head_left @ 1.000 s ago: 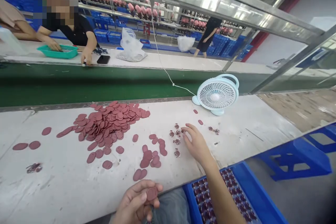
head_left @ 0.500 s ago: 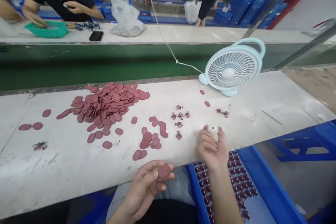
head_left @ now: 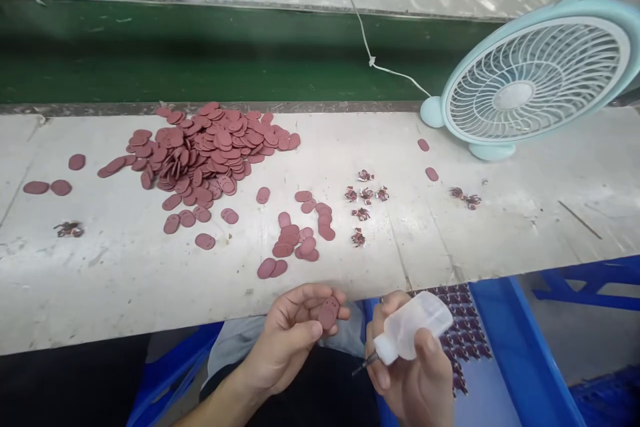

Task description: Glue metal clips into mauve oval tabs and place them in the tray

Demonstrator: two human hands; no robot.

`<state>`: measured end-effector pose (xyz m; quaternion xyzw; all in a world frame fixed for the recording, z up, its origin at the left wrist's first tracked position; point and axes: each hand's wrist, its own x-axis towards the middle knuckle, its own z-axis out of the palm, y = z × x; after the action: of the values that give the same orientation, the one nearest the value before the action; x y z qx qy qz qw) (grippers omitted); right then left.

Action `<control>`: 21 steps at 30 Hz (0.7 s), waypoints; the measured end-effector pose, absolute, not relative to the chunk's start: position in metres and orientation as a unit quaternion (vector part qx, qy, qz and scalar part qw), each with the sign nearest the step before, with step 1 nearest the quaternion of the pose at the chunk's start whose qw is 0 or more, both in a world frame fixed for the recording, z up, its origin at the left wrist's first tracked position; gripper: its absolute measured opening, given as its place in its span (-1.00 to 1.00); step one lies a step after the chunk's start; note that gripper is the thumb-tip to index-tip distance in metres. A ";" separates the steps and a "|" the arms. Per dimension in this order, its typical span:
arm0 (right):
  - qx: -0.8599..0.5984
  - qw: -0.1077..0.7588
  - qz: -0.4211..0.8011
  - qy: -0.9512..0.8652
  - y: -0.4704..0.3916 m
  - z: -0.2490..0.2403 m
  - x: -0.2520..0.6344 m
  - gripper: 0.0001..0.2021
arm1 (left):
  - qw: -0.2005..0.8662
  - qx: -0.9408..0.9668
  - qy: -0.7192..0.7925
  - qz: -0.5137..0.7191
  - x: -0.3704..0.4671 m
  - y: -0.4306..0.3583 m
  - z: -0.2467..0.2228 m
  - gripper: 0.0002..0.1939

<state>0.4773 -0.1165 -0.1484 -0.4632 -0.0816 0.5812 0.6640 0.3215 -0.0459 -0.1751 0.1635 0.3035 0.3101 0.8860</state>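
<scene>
Between thumb and fingers, my left hand [head_left: 295, 337] pinches a flat oval reddish-brown disc [head_left: 329, 313] with small holes in its face. My right hand [head_left: 410, 373] is wrapped round a translucent white squeeze bottle [head_left: 417, 323], tilted so its dark thin nozzle points down and left toward the disc, apart from it. Ahead of my left hand lie loose oval discs [head_left: 287, 243], and behind them to the left rises a big pile of the same discs [head_left: 215, 147]. Several small shiny metal-and-brown pieces [head_left: 367, 195] sit on the table beyond my right hand.
A pale blue fan [head_left: 537, 80] stands at the back right, its white cord [head_left: 370, 60] running up behind. A blue tray [head_left: 520, 347] of dark red pieces lies below the table edge at right. A thin stick [head_left: 580, 219] lies on the white table [head_left: 150, 293].
The view has tipped downward and closer. My right hand has drawn back toward me and turned the bottle, so its nozzle now points down-left. My left hand still holds the disc, now more upright.
</scene>
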 end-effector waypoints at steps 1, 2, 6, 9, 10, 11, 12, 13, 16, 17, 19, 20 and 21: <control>-0.452 0.650 0.607 -0.073 -0.119 -0.151 0.477 -0.61 | 0.878 0.179 0.305 0.323 0.321 -0.045 -0.176 -0.69; -0.442 0.633 0.632 -0.067 -0.121 -0.153 0.475 -0.59 | 0.865 0.202 0.309 0.341 0.321 -0.045 -0.176 -0.69; -0.424 0.570 0.701 -0.057 -0.127 -0.162 0.466 -0.52 | 0.805 0.303 0.321 0.397 0.323 -0.049 -0.177 -0.72; -0.419 0.554 0.716 -0.077 -0.126 -0.164 0.461 -0.49 | 0.787 0.344 0.335 0.387 0.323 -0.055 -0.177 -0.71; -0.424 0.557 0.709 -0.086 -0.126 -0.164 0.461 -0.49 | 0.784 0.354 0.336 0.384 0.322 -0.056 -0.176 -0.71; -0.431 0.561 0.700 -0.095 -0.125 -0.164 0.461 -0.50 | 0.783 0.359 0.334 0.382 0.322 -0.056 -0.176 -0.71; -0.438 0.564 0.693 -0.103 -0.124 -0.163 0.462 -0.51 | 0.787 0.362 0.329 0.378 0.320 -0.056 -0.175 -0.70; -0.441 0.563 0.690 -0.110 -0.124 -0.163 0.463 -0.54 | 0.796 0.361 0.322 0.365 0.319 -0.054 -0.174 -0.69; -0.445 0.556 0.691 -0.122 -0.123 -0.161 0.468 -0.61 | 0.828 0.361 0.312 0.296 0.318 -0.046 -0.169 -0.66; -0.449 0.555 0.689 -0.125 -0.123 -0.160 0.469 -0.63 | 0.832 0.368 0.311 0.275 0.318 -0.043 -0.168 -0.68; -0.447 0.551 0.692 -0.137 -0.124 -0.158 0.472 -0.65 | 0.831 0.385 0.307 0.260 0.318 -0.038 -0.166 -0.75; -0.442 0.546 0.696 -0.146 -0.124 -0.157 0.473 -0.63 | 0.827 0.390 0.305 0.265 0.318 -0.037 -0.166 -0.76; -0.438 0.543 0.700 -0.154 -0.124 -0.156 0.474 -0.61 | 0.824 0.390 0.307 0.275 0.317 -0.036 -0.167 -0.77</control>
<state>0.4739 -0.1238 -0.1563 -0.4375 -0.1541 0.6996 0.5435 0.3173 -0.0361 -0.1667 0.3896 0.3067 0.2751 0.8237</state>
